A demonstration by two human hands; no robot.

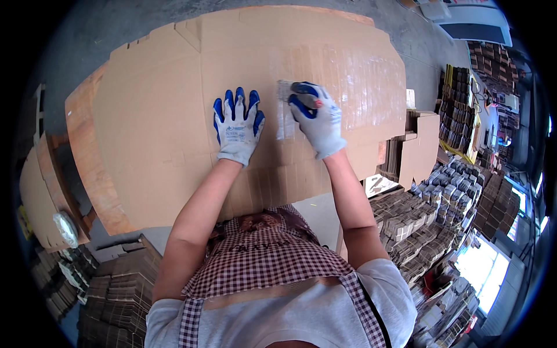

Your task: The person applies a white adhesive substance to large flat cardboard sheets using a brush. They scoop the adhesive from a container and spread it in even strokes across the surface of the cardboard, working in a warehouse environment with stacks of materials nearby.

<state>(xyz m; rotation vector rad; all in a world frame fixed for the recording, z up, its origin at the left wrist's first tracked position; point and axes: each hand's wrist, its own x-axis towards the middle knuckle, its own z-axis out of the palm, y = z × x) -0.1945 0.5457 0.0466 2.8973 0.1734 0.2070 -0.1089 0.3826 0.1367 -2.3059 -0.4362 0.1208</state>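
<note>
On the table (87,168) in front of you lies a big flat cardboard sheet (174,127). Your left hand (238,124) presses flat, fingers spread wide, so it cannot slide. Your right hand (318,119) is curled around a small brush (285,90), rubbing along the shiny wet strip (285,124).

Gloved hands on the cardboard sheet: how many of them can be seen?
2. The left hand lies flat, fingers spread, on the cardboard sheet. The right hand, just beside it, has its grip closed on a small tool pressed to the sheet. No other hands show.
</note>
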